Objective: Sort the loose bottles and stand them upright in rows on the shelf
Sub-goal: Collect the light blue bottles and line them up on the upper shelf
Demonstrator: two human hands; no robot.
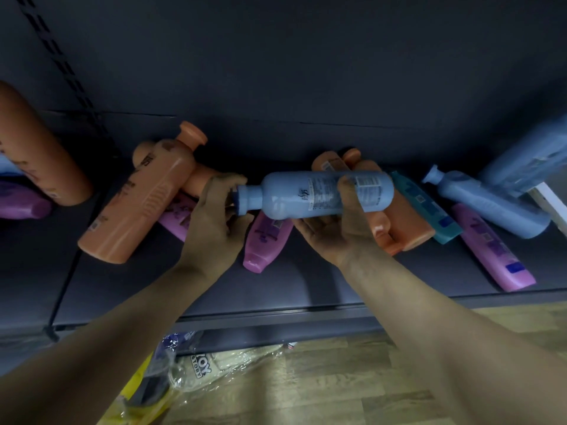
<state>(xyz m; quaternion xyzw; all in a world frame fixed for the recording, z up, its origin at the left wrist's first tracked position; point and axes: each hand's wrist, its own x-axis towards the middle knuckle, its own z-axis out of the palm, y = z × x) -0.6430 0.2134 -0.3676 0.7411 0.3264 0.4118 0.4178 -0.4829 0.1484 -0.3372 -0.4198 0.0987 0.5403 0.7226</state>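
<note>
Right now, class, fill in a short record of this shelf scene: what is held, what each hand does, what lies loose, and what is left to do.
held item: blue bottle, sideways, cap end toward the left hand
left hand: grips the cap end
right hand: holds the body from below, thumb over the label
loose on shelf: orange bottle, pink bottle, teal bottle, second blue bottle, all lying down
left to do: held bottle not yet stood upright
</note>
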